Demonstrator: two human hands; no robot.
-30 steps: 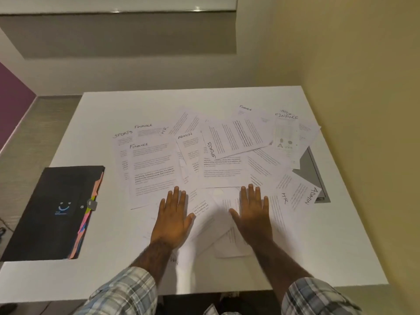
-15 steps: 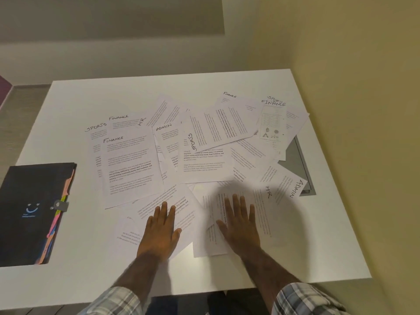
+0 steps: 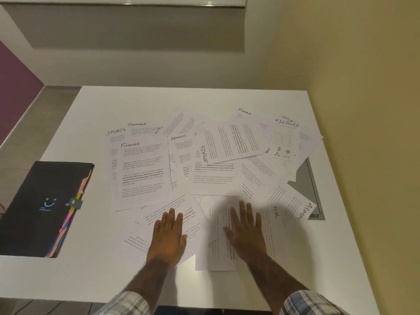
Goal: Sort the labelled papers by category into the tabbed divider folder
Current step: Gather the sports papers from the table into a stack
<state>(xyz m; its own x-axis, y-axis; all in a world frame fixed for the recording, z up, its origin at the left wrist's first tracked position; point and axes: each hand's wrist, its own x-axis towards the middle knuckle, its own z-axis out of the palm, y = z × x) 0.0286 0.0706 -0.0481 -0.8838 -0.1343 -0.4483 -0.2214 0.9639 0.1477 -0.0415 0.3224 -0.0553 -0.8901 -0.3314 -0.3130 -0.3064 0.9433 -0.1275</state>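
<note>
Several white printed papers [image 3: 211, 169] lie scattered and overlapping across the white table [image 3: 113, 278], hand-labelled FINANCE, SPORTS, ADMIN and HR. A black tabbed divider folder [image 3: 38, 208] lies closed at the table's left edge, with coloured tabs along its right side and a clasp. My left hand [image 3: 169, 237] rests flat, palm down, on the sheets nearest me. My right hand [image 3: 246, 233] lies flat on a neighbouring sheet beside the one marked HR. Neither hand grips anything.
A grey rectangular hatch [image 3: 306, 185] in the tabletop shows at the right, partly under papers. A yellow wall [image 3: 368, 133] runs close along the table's right side. The table's near edge is just below my forearms.
The view has shifted while my hands stayed flat on the nearest papers; they sit slightly closer to me on the pile than one second ago.
</note>
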